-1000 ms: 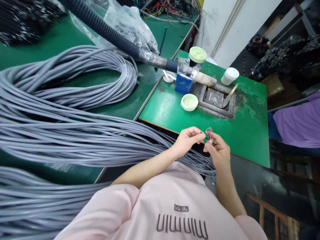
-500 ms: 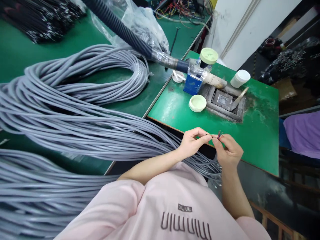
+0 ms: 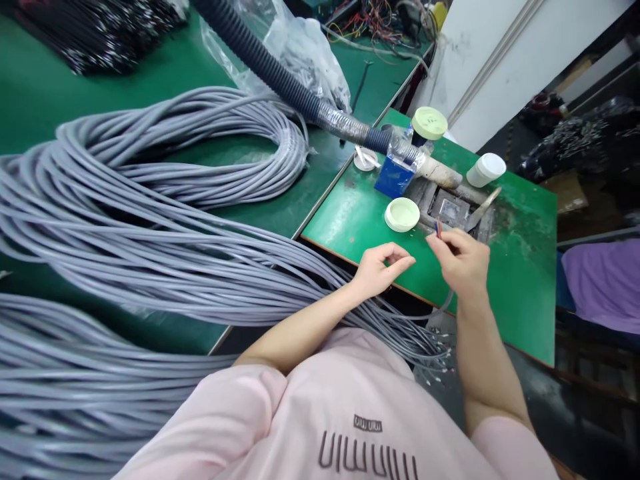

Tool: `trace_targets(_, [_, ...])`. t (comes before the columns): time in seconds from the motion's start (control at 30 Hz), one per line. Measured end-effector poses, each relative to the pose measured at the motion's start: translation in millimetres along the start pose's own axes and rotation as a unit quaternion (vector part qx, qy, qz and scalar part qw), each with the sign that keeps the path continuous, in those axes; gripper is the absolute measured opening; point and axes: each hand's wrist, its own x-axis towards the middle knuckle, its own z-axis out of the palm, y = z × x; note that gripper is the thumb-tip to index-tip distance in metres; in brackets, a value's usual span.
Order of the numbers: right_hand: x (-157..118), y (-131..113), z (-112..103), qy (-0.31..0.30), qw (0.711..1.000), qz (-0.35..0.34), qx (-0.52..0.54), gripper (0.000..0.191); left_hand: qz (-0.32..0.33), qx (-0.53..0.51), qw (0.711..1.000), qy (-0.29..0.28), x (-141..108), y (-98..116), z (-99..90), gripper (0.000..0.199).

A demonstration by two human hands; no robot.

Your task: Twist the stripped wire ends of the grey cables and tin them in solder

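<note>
Between the thumb and fingers of my right hand (image 3: 463,263) is the end of a grey cable (image 3: 447,305). Its thin coloured wires (image 3: 439,229), red and blue among them, stick up past the fingertips. The cable runs from under the hand down toward the bundle. To the left, apart from the wires, my left hand (image 3: 383,268) has thumb and forefinger pinched together, and nothing shows between them. Just beyond the right hand lies a dark square metal-framed pot (image 3: 453,208) set in the green bench, with a flat scraper (image 3: 484,208) resting on it.
Long grey cable bundles (image 3: 200,260) cover the left bench and hang over its edge. A pale green dish (image 3: 402,215), a blue box (image 3: 394,177) and a white tub (image 3: 486,170) surround the pot. A black hose (image 3: 260,63) crosses above. Someone's purple clothing (image 3: 607,283) shows at right.
My right hand has moved up and forward with the wires, closer to the pot. My left hand has come away from the wires and drawn slightly left.
</note>
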Motion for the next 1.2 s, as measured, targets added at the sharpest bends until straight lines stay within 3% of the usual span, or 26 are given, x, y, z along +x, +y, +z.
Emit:
trace_targets(0.23, [77, 22, 18, -0.19, 0.97, 0.038, -0.148, 0.027, 0.033, 0.154, 0.986, -0.048, 7, -17, -9.7, 0.027])
trace_targets(0.53, [109, 33, 46, -0.287, 0.911, 0.052, -0.292, 0.022, 0.036, 0.177, 0.981, -0.076, 8, -16, -10.6, 0.026])
trace_targets(0.73, [112, 34, 49, -0.293, 0.91, 0.054, -0.289, 0.022, 0.033, 0.17, 0.982, -0.075, 8, -15, -10.8, 0.026])
trace_targets(0.9, [112, 39, 11, -0.24, 0.934, 0.042, -0.262, 0.027, 0.013, 0.153, 0.985, -0.076, 10, -13, -12.3, 0.027])
trace_targets(1.07, [113, 90, -37, -0.174, 0.932, 0.132, -0.291, 0.029, 0.001, 0.14, 0.987, -0.074, 10, -11, -11.9, 0.026])
trace_targets(1.2, [117, 132, -44, -0.147, 0.918, 0.19, -0.315, 0.029, -0.002, 0.145, 0.987, -0.074, 10, -11, -11.2, 0.026])
